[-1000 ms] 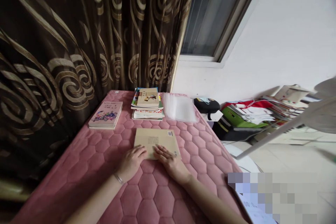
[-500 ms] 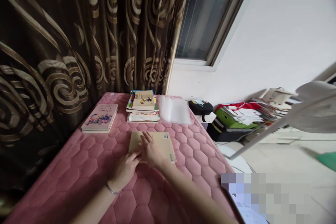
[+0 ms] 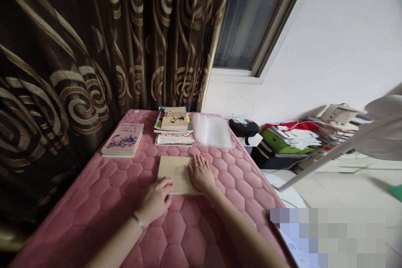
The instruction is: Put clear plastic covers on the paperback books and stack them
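A tan book lies face down on the pink quilted surface in front of me. My right hand lies flat on its right half, fingers stretched toward the far edge. My left hand rests at the book's near left corner, fingers loosely curled against the edge, a thin bracelet on the wrist.
A stack of colourful books and a pink-covered book lie at the far side by the dark patterned curtain. Clear plastic sleeves lie beside the stack. Papers and a green box clutter the right. A white fan stands nearby.
My right hand moved from the near edge of the tan book forward over it and now lies flat on its right half. My left hand stayed at the near left corner.
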`<state>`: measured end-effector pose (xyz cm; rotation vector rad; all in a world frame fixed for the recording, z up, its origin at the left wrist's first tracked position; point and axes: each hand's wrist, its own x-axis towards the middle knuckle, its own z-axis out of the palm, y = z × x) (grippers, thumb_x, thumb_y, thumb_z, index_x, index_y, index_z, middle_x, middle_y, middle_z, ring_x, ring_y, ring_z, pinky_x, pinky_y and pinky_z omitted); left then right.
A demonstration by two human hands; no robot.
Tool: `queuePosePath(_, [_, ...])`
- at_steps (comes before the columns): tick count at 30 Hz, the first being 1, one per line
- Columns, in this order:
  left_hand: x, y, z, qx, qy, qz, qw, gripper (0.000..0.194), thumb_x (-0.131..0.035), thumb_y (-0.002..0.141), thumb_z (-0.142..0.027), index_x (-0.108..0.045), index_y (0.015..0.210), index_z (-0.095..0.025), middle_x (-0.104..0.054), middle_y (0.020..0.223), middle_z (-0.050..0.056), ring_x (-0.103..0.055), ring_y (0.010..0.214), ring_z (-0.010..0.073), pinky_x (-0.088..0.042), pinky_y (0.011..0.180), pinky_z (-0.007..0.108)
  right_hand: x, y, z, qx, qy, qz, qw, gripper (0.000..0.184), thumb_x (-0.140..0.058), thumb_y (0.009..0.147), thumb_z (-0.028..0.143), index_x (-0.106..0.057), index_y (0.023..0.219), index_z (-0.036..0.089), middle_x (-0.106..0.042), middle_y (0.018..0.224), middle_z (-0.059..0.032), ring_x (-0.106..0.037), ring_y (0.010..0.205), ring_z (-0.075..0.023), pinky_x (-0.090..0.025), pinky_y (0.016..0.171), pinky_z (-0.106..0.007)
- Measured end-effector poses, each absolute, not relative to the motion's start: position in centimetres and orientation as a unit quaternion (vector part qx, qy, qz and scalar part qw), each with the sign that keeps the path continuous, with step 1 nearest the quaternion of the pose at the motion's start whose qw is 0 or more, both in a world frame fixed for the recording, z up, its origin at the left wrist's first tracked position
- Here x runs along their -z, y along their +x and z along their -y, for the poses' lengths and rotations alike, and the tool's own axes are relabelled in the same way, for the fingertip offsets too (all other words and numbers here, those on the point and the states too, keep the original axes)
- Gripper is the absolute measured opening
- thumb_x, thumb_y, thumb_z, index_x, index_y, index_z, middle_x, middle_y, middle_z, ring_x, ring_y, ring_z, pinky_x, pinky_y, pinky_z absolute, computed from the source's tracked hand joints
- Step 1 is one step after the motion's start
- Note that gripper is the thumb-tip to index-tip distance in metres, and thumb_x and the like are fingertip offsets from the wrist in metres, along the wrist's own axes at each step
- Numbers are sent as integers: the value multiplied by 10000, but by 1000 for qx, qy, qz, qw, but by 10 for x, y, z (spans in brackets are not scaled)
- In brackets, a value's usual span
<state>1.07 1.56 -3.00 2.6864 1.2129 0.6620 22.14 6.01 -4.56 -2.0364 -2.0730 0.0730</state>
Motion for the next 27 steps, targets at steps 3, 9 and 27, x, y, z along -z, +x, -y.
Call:
queuePosePath(3, [8, 16, -20, -161, 882, -431, 103, 107, -571, 771, -210, -677, 763, -199, -650, 973, 44, -633, 858, 180, -513, 805, 308, 48, 221, -63, -29, -692, 710, 130, 604, -279, 956, 366, -306, 1409, -32, -268, 1482, -227, -187, 1400, -304, -135, 1138, -465])
queuePosePath(9, [-7, 2, -38, -107, 896, -396, 173, 298, -665, 677, -180, -697, 970, -221, -630, 1172, 49, -609, 1030, 210, -459, 939, 332, 40, 235, -48, -52, -603, 762, 229, 443, -425, 905, 283, -499, 1289, 76, -389, 1421, -203, -326, 1341, -286, -307, 1089, -449])
queuePosePath(27, [18, -13, -46, -216, 874, -396, 182, 277, -428, 872, -158, -624, 1053, -233, -697, 1059, 42, -658, 959, 175, -513, 874, 322, 15, 295, 3, -114, -498, 831, 220, 315, -365, 938, 241, -670, 1007, 205, -716, 969, -62, -673, 850, -169, -525, 758, -264])
